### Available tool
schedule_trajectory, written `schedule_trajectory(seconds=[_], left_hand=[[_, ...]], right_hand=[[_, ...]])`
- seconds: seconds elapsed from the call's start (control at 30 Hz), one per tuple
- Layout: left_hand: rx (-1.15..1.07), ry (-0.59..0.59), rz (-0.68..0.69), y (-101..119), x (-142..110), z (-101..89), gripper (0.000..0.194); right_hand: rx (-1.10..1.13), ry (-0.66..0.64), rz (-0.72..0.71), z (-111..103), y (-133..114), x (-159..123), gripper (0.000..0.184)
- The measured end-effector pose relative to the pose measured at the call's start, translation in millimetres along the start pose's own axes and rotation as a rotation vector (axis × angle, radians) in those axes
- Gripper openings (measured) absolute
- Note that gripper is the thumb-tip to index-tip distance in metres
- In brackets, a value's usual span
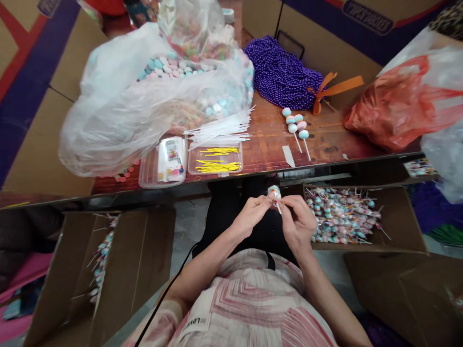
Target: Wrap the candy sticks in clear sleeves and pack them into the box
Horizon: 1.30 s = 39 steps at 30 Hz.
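Note:
Over my lap, both hands meet at a candy lollipop in a clear wrapper, its pale candies facing away from me and the white stick towards me. My left hand pinches the neck of the wrapper from the left. From the right, my right hand closes thumb and forefinger at the same neck, beside the stick. Any tie between the fingertips is too small to make out. Above them on the table, two unwrapped candy lollipops lie side by side. A plastic box holds yellow twist ties.
White sticks lie behind the box; a second plastic box holds printed wrappers. A big clear bag of candies, purple beads and a red bag stand behind. Cardboard boxes with wrapped lollipops flank me.

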<state>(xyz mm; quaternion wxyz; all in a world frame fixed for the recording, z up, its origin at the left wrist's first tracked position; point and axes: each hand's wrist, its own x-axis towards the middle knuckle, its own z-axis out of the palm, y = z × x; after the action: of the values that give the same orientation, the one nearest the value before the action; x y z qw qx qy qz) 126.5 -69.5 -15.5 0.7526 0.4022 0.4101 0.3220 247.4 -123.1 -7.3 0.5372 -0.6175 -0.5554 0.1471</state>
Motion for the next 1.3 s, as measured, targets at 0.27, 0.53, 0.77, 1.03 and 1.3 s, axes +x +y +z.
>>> schedule_trajectory(seconds=[0.27,0.53,0.77,1.03,1.3], left_hand=[[0.118,0.006,0.218,-8,5,38.4,0.026],[0.588,-0.111,0.743,17,18,-4.1,0.014],[0.970,0.648,0.601,87,5,-193.0,0.024],[1.000,0.702,0.368,91,29,-254.6,0.005],[0.394,0.876,0.590,97,6,-209.8,0.012]], right_hand=[[0.086,-0.013,0.425,-43,14,-29,0.015],[0.669,0.303,0.841,-32,56,-33,0.030],[0.698,0.486,1.085,-47,114,0,0.023],[0.548,0.098,0.846,33,51,6,0.030],[0.328,-0.273,0.513,66,5,7,0.022]])
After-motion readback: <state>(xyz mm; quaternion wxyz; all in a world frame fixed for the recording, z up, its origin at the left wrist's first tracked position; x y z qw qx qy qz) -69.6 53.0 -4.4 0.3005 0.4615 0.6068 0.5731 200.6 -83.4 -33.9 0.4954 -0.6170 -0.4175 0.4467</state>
